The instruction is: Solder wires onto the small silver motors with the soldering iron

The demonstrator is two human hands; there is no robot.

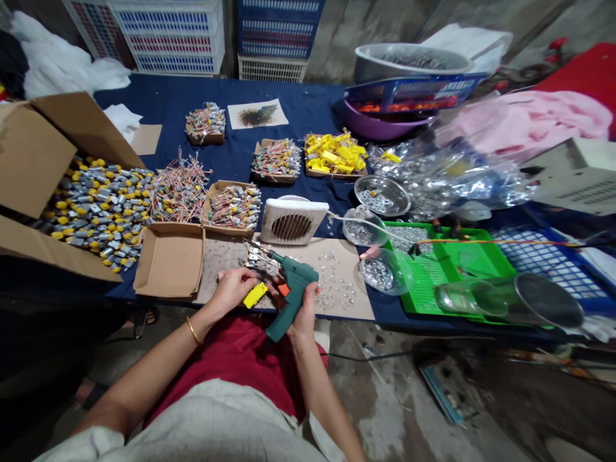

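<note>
My right hand (304,311) is wrapped round a dark green soldering gun (296,282) with an orange trigger. The gun's thin metal tip points up and left, over the cardboard sheet (353,301). My left hand (233,287) is closed, fingertips pinched at a small yellow plastic housing (255,295) just left of the gun. What else those fingers may hold is too small to make out. Behind the tip, small metal parts (257,256) lie in front of a white vented fan (294,221).
An open cardboard tray (169,260) lies to the left, beside a big box of small motors (99,212). Trays of wired motors (233,208) and yellow housings (335,154) stand behind. To the right are bowls of metal bits (378,273) and a green basket (481,256).
</note>
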